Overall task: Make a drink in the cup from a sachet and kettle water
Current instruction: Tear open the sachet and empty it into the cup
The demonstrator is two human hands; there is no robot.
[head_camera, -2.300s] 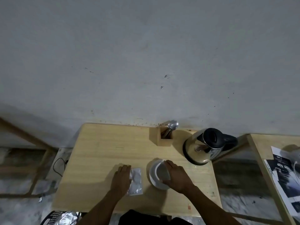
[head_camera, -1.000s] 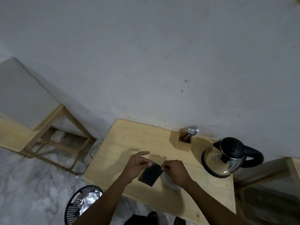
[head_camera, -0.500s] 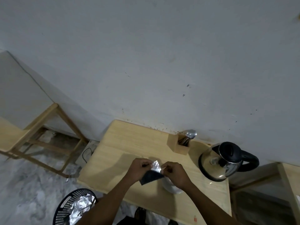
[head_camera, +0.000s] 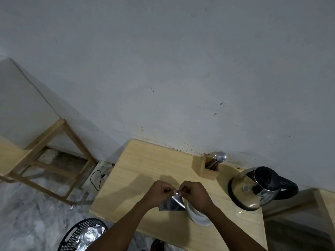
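While hanging lengthwise downward, sachet [head_camera: 171, 204] top corner pinched between left hand [head_camera: 159, 193] and right hand [head_camera: 194, 193].

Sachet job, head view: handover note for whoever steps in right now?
Left hand: pinching the sachet's top edge.
Right hand: pinching the same edge beside it, in a tearing grip.
The sachet hangs in the air next to the white cup; whether it is open yet cannot be told.
The cup stands on the table, partly hidden by the right hand. The kettle sits at the right, lid shut. A spoon stands in the wooden holder.
Left: finish the tear, tip the sachet into the cup, pour kettle water, probably stir.
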